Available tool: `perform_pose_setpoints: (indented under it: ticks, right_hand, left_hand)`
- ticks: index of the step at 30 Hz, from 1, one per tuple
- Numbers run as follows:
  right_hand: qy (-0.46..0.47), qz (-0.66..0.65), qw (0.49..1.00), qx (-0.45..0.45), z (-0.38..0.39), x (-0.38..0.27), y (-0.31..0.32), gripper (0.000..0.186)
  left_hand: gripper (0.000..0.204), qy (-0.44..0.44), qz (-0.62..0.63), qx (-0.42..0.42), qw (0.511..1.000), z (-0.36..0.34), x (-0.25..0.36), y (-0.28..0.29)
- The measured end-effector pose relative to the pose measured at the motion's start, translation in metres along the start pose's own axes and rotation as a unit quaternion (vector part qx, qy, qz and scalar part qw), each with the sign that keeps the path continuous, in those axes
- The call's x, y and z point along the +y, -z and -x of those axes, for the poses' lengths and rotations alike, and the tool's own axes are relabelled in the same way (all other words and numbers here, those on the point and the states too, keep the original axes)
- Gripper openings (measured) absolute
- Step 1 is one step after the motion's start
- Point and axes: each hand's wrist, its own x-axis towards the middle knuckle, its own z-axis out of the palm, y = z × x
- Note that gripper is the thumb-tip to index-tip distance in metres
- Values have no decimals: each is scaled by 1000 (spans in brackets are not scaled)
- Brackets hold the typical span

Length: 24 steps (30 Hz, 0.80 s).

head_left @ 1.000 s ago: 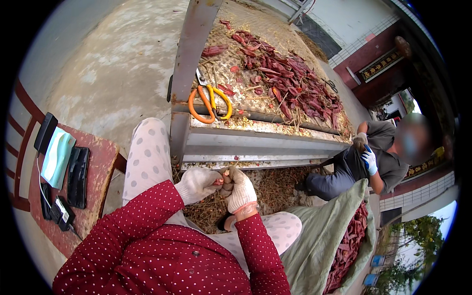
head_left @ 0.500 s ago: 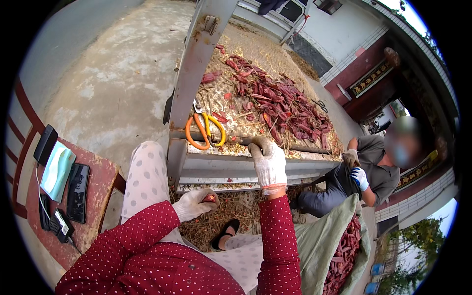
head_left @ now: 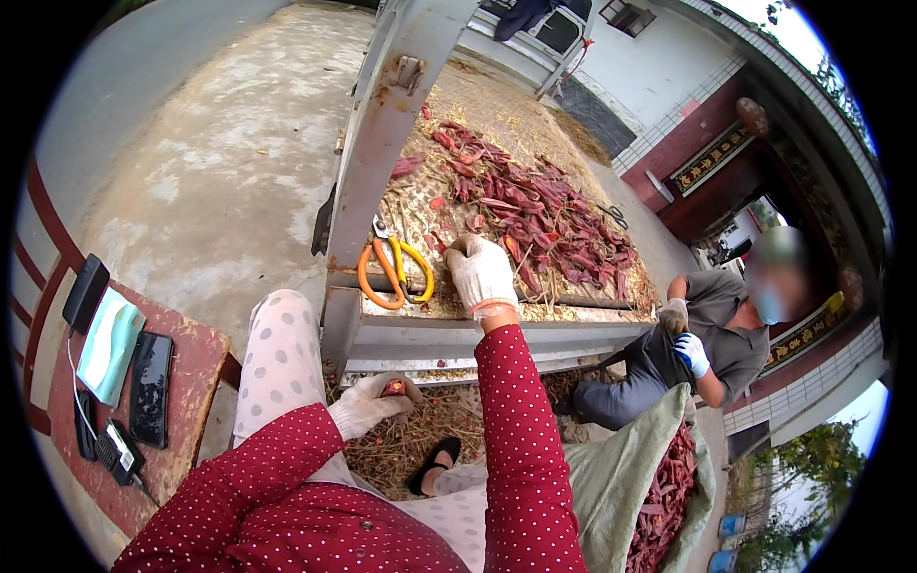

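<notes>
wrinkled peppers [head_left: 549, 215], rust-stained metal post [head_left: 382, 143]

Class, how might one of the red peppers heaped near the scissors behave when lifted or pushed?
The red peppers look thin and shrivelled, so one is probably light for its size. Wrinkled, it may crumple or crack if squeezed. Flattened shapes suggest little rolling.

L head cam, fisheye, near, dn @ hands [head_left: 371, 405] [head_left: 480, 272]

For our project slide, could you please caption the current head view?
Gloved right hand beside scattered dried red chilies and orange-and-yellow-handled scissors; gloved left hand holding a red piece.
</notes>
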Motion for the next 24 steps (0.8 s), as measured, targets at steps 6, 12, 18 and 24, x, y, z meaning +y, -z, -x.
perform_pose_setpoints:
  ticks: [6, 12, 18, 24]
  right_hand:
    - [-179, -239, 954, -38, 101, -9, 32, 17]
    - [-172, -212, 960, -59, 203, -11, -23, 38]
    - [-91, -91, 992, 3, 226, -33, -78, 33]
    - [-105, -107, 986, -68, 227, -24, -83, 61]
  left_hand:
    - [22, -8, 124, -10, 992, 0, 0, 8]
    - [42, -26, 314, -11, 949, -5, -7, -4]
    - [44, 1, 339, -1, 941, -11, -27, -6]
    - [47, 14, 319, -2, 948, -9, -30, -3]
